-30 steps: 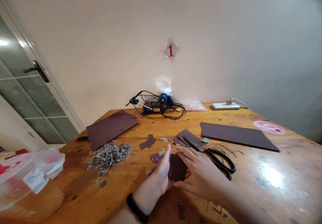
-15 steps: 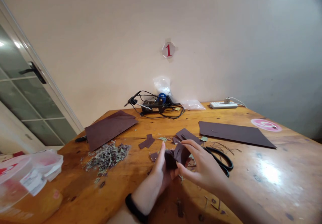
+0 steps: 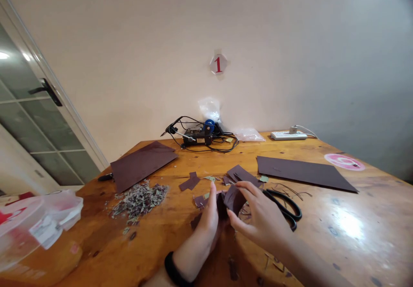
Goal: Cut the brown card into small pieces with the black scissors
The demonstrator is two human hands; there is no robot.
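Note:
Between my hands, above the front middle of the table, is a piece of dark maroon paper (image 3: pixel 233 198), bent and folded. My left hand (image 3: pixel 208 218) holds it from the left side, thumb pointing up and the other fingers mostly hidden behind. With thumb and fingertips, my right hand (image 3: pixel 258 214) pinches the right part of the paper. Scissors (image 3: pixel 288 207) with black handles lie just beyond my right hand, their blades partly over a small maroon paper piece (image 3: pixel 240 173). Another cut paper scrap (image 3: pixel 189 181) rests to the left of the hands.
A heap of shredded scraps (image 3: pixel 142 203) lies at left, near a large maroon sheet (image 3: pixel 142 164). Another maroon sheet (image 3: pixel 303 173) is at right. A black device with cables (image 3: pixel 196 137) and a power strip (image 3: pixel 288 135) stand at the back. A plastic container (image 3: pixel 29 235) occupies the left front.
The paper in my hands has turned and curled a little, with my left hand now covering more of its left side. The whole view has shifted slightly.

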